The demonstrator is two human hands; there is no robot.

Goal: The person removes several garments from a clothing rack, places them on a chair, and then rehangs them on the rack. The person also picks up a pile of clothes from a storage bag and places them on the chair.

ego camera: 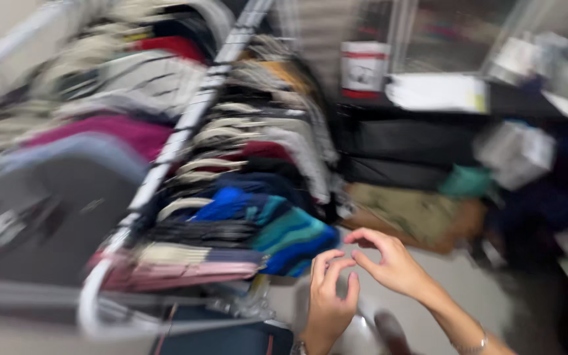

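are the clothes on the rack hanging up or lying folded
Hanging. The clothes sit side by side on hangers along the metal rack, shoulders up. Both hands, left and right, are empty with fingers curled.

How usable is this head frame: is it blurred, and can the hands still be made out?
Head view: strong motion blur smears the clothes rack and the shelves at the right; left hand and right hand read fairly clearly, fingers curled, nothing visibly held; lighting even, no glare.
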